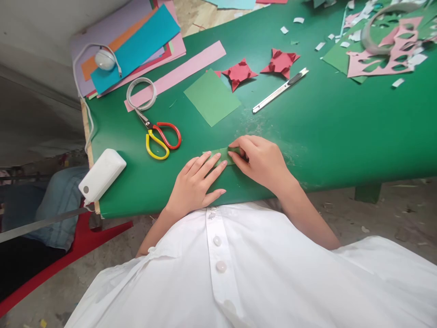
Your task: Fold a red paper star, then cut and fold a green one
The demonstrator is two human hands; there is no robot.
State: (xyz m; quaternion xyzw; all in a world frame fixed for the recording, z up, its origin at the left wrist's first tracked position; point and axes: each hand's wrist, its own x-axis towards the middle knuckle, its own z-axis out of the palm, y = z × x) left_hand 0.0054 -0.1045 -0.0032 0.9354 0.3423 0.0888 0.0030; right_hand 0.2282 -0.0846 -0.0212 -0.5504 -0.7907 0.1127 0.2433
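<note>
A small folded piece of green paper [221, 155] lies on the green table [324, 132] near its front edge. My left hand [196, 184] rests flat on the table with fingers stretched out, fingertips pressing the paper's left part. My right hand [259, 159] curls over the paper's right end, thumb and fingers pinching its fold. Most of the paper is hidden under both hands.
Beyond lie red-and-yellow scissors [160, 136], a green paper square [211, 96], two red folded stars [239, 73], a utility knife [280, 90], a pink strip [177, 75] and stacked coloured sheets [133, 45]. Pink cut-outs [385, 59] and scraps sit far right. A white device [102, 175] sits at the left corner.
</note>
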